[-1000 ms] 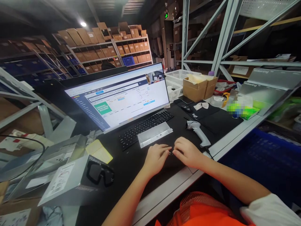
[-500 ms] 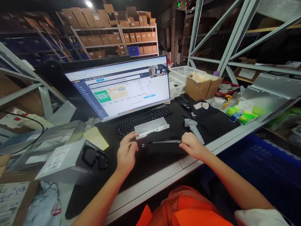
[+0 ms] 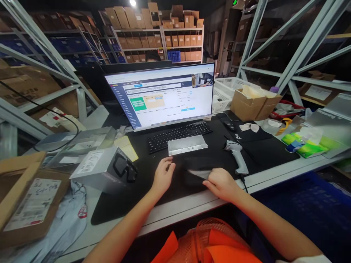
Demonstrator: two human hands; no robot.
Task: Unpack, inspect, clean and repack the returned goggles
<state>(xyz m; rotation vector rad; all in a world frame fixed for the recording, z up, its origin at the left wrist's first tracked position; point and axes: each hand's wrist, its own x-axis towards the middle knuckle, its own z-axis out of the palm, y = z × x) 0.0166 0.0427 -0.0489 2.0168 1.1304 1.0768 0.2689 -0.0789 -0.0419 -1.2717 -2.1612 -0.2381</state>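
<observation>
Just below the frame's centre, the right hand (image 3: 221,182) grips a blurred dark item (image 3: 199,173) with a pale edge, over the black mat (image 3: 131,197). Held by 1 end, seemingly to leave the other free, it points towards frame left; its long axis runs roughly sideways, the pale edge sloping down to the right. The left hand (image 3: 163,177) is apart from it, fingers loosely curled, apparently grasping nothing. The silver tray (image 3: 187,145) sits by the keyboard (image 3: 179,136), probably for easy reach by 2 hands; the scanner (image 3: 237,159) lies right of centre.
</observation>
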